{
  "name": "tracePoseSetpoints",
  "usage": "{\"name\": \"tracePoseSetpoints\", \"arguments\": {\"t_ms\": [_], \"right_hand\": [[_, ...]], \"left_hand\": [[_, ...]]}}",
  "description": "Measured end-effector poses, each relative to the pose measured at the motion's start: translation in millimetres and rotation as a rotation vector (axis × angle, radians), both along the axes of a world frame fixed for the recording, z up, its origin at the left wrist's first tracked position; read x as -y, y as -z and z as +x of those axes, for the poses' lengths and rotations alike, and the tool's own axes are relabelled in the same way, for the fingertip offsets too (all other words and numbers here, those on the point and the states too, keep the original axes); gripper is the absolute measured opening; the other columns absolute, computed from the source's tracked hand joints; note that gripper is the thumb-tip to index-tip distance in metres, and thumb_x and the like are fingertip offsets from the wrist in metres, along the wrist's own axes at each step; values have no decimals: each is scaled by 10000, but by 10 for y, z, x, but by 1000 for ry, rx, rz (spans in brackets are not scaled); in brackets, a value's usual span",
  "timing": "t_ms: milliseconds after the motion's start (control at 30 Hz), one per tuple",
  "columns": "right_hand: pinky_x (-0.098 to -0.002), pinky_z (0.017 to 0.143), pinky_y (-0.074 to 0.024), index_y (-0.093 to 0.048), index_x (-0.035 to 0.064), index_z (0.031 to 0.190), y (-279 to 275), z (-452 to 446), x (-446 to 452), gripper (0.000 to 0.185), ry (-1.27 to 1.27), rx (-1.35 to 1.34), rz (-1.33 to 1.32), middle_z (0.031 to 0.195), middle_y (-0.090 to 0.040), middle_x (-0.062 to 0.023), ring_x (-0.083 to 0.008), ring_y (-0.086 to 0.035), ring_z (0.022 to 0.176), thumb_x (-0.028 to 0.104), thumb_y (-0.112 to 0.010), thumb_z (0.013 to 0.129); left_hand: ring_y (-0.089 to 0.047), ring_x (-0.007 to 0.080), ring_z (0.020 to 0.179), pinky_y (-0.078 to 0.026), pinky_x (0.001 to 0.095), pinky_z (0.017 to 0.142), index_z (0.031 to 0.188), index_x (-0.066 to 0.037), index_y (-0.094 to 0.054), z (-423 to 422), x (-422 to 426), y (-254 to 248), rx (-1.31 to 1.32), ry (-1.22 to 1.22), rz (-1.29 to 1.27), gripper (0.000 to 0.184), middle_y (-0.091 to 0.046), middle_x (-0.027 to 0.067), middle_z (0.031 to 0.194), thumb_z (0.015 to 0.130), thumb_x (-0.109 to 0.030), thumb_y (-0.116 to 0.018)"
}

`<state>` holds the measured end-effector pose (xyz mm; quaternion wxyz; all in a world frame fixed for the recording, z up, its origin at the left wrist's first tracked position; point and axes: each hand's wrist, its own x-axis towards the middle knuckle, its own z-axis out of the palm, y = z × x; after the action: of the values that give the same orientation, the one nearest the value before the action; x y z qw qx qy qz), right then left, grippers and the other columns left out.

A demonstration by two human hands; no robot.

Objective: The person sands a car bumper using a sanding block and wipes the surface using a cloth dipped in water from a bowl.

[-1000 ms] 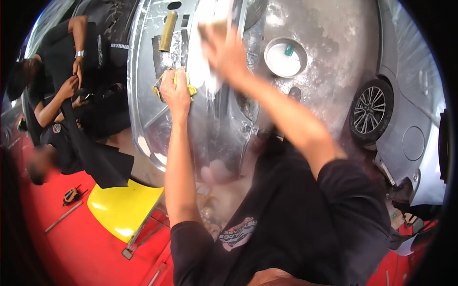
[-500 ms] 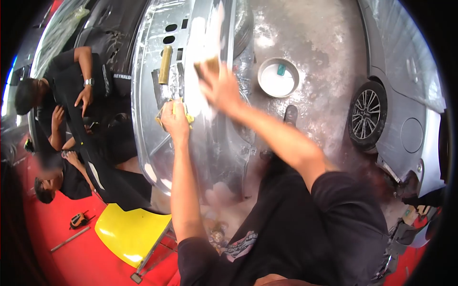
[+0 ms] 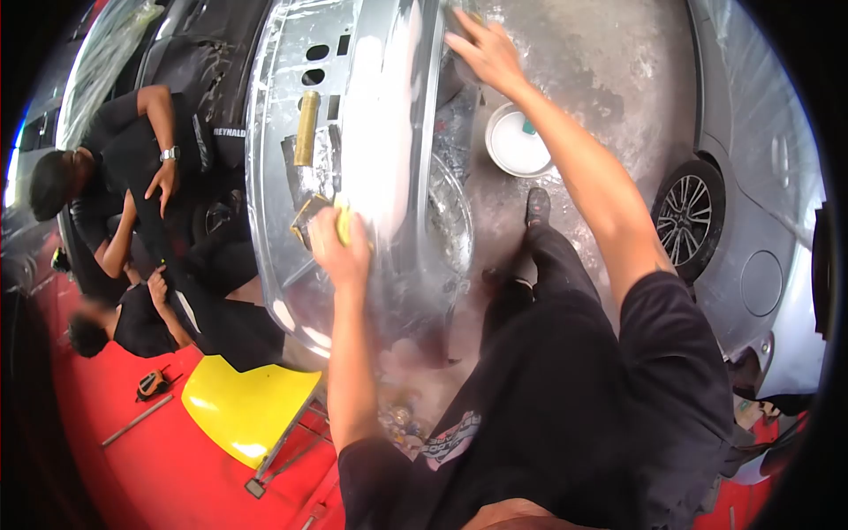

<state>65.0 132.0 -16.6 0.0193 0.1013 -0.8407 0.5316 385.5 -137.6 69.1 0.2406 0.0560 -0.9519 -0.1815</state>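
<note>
My left hand (image 3: 340, 247) is closed round a crumpled yellow cloth (image 3: 344, 223) and rests on the bare grey car panel (image 3: 296, 265). Just beyond its fingers lies a dark, gold-edged pad (image 3: 309, 219). My right hand (image 3: 488, 55) is stretched out at the panel's far right edge, its fingers pressing a gold sanding block (image 3: 477, 17) that they mostly hide. A long gold sanding block (image 3: 306, 129) lies on the panel, near dark strips. Whitish filler (image 3: 378, 115) covers a band between my hands.
A round white basin (image 3: 517, 155) with a green piece inside stands on the wet floor at right. Beyond is a grey car with a wheel (image 3: 687, 216). Two people in black (image 3: 132, 150) work at left. A yellow panel (image 3: 243, 411) rests on a stand.
My right hand has swept forward and right, from the white band to the panel's edge. My left hand has shifted slightly right and back with the yellow cloth, uncovering the dark pad.
</note>
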Motion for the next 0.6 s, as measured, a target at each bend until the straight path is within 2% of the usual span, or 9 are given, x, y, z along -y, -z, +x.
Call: {"name": "tracePoseSetpoints", "arguments": {"t_ms": [33,67,133,167,233,300,400,500,600], "right_hand": [[-469,1060,-497,-564,289,1620,240,122,-304,740,26,21,118,1239,-659,-222,-378,-615,1178,628,-652,968],[-438,1067,-491,-591,267,1601,684,272,-649,747,27,14,129,1220,-699,-204,-336,-615,1183,635,-680,957],[-444,922,-539,-627,217,1567,1116,742,-1480,727,-33,382,175,1007,-726,-254,-351,-692,923,586,-715,947],[-464,859,-545,-636,206,1555,1673,1089,-1929,719,61,320,148,897,-707,-263,-365,-690,815,569,-723,940],[-465,939,-549,-618,164,1562,2077,1777,-2765,718,177,472,281,1083,-752,-294,-401,-740,1021,545,-705,960],[-488,1062,-525,-615,196,1563,2556,2492,-3574,642,238,587,354,1324,-737,-269,-448,-701,1244,487,-680,995],[-524,1060,-525,-638,251,1538,2700,3304,-4389,593,302,772,614,1268,-739,-284,-470,-689,1225,462,-670,985],[-503,1041,-545,-664,199,1510,2372,3497,-4544,590,396,929,628,1272,-741,-287,-449,-710,1212,453,-689,978],[-461,981,-572,-692,52,1452,2331,3472,-4641,602,526,889,485,1215,-756,-316,-417,-757,1155,412,-719,970]], "left_hand": [[-633,396,1137,-495,516,977,1207,-45,-763,135,-90,-21,4,34,-62,277,-689,169,1193,965,-176,-792],[-633,396,1137,-495,516,977,1207,-45,-763,257,-203,-44,12,29,-66,277,-689,169,1193,965,-176,-792],[-543,463,1364,-426,655,1122,1227,-110,-776,467,-395,-94,176,274,-393,315,-649,160,1436,930,-203,-819],[-543,463,1364,-426,655,1122,1227,-110,-776,535,-386,-61,177,277,-405,315,-649,160,1436,930,-203,-819],[-521,512,1390,-350,780,1161,1253,-146,-758,554,-279,92,381,391,-442,360,-593,133,1560,909,-220,-832],[-486,514,1441,-323,776,1202,1285,-149,-743,226,-223,96,394,409,-453,402,-557,120,1611,897,-212,-825],[-429,517,1513,-317,758,1219,1268,-132,-743,-772,-345,-29,458,489,-435,377,-530,140,1624,898,-187,-791],[-437,521,1503,-333,737,1223,1211,-90,-751,-1973,-462,49,313,492,-425,301,-579,175,1530,919,-159,-723],[-512,516,1411,-410,698,1147,1102,-62,-782,-3185,-661,109,141,522,-413,220,-609,194,1470,917,-160,-713]]}}
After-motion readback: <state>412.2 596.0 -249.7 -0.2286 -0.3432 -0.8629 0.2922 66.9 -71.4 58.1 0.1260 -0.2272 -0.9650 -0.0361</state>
